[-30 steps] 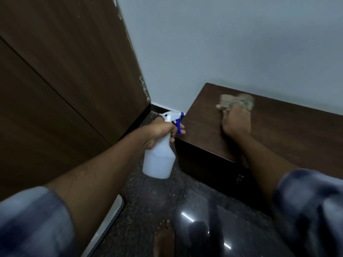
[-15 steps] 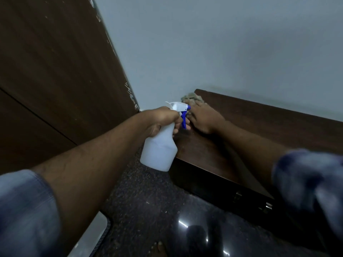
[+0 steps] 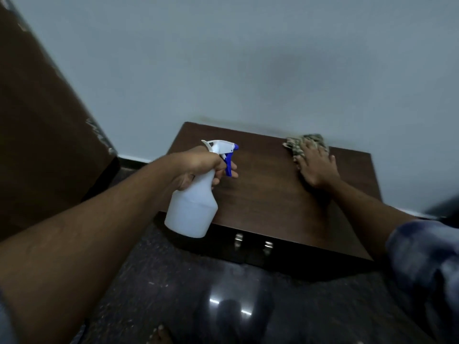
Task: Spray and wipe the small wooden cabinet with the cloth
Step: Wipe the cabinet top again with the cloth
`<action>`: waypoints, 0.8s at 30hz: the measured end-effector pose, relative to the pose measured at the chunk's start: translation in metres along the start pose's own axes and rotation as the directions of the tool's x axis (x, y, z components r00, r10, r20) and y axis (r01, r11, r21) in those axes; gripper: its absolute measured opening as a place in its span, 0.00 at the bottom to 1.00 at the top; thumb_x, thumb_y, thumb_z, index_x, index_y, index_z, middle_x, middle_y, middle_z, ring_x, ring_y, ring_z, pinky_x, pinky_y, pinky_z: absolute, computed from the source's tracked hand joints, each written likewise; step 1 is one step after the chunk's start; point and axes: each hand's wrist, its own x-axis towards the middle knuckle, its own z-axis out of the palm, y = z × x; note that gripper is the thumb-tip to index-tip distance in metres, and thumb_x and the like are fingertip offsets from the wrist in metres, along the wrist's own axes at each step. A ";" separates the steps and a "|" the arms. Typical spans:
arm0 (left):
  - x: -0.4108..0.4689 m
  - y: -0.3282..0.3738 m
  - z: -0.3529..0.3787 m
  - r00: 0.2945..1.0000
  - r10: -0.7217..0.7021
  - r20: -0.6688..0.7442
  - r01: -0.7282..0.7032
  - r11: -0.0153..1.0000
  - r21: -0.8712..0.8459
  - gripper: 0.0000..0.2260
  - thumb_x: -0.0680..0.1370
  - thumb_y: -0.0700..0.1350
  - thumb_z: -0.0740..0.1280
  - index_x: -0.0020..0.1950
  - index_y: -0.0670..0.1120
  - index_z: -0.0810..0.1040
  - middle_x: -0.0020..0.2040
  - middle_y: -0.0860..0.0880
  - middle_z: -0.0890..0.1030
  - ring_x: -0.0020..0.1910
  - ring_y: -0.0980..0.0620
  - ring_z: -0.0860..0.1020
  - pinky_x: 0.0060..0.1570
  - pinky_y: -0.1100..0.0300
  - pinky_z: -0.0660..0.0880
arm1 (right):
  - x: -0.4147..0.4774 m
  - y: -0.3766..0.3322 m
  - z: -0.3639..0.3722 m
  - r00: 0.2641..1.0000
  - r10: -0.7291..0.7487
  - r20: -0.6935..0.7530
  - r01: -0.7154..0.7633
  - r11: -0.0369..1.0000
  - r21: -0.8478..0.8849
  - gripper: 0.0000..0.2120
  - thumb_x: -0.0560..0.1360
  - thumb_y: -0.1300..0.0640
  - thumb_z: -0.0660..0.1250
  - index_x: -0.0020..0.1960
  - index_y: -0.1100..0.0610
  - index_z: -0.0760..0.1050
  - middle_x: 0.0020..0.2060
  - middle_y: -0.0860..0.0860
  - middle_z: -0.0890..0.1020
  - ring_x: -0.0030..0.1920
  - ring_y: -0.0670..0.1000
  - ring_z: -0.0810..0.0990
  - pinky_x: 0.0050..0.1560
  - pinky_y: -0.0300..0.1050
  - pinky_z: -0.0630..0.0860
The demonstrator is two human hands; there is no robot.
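The small wooden cabinet (image 3: 263, 192) stands against the grey wall, its dark brown top facing me. My left hand (image 3: 198, 165) grips a white spray bottle (image 3: 191, 209) with a blue trigger, held over the cabinet's front left corner, nozzle pointing right. My right hand (image 3: 316, 165) lies flat, fingers spread, pressing a mottled cloth (image 3: 305, 142) onto the cabinet top at its far right, near the wall. Most of the cloth is hidden under the hand.
A tall dark wooden wardrobe (image 3: 42, 145) fills the left side. The cabinet front has two small metal handles (image 3: 252, 240). The floor (image 3: 173, 294) is dark polished stone with light reflections. My bare foot (image 3: 159, 336) shows at the bottom edge.
My right hand has slid the cloth from the cabinet's far left corner across to the far right. The view has swung right. My left hand still holds the bottle at the left.
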 end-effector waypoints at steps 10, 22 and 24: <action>-0.037 0.007 0.084 0.999 -0.015 0.050 0.019 0.997 -0.075 0.19 0.75 0.29 0.58 0.60 0.36 0.82 0.56 0.40 0.87 0.24 0.54 0.73 0.28 0.62 0.74 | -0.157 0.087 0.002 0.970 0.226 -0.093 -0.228 0.974 -0.012 0.30 0.83 0.42 0.48 0.81 0.55 0.57 0.81 0.55 0.55 0.79 0.64 0.55 0.75 0.64 0.55; -0.105 -0.068 -0.025 0.972 -0.024 -0.234 -0.019 0.983 -0.182 0.19 0.71 0.27 0.58 0.56 0.36 0.82 0.53 0.41 0.88 0.24 0.52 0.72 0.28 0.61 0.72 | -0.185 -0.139 0.066 0.978 0.199 -0.063 -0.199 0.980 0.014 0.31 0.83 0.40 0.50 0.82 0.52 0.54 0.81 0.55 0.55 0.79 0.64 0.52 0.77 0.65 0.47; -0.113 -0.080 -0.046 0.961 -0.041 -0.275 -0.015 0.980 -0.198 0.20 0.70 0.27 0.58 0.57 0.35 0.82 0.53 0.41 0.88 0.24 0.52 0.71 0.28 0.62 0.71 | -0.180 -0.211 0.083 0.998 0.047 -0.039 -0.047 0.999 0.001 0.30 0.83 0.43 0.51 0.82 0.53 0.53 0.81 0.55 0.54 0.80 0.63 0.51 0.78 0.63 0.47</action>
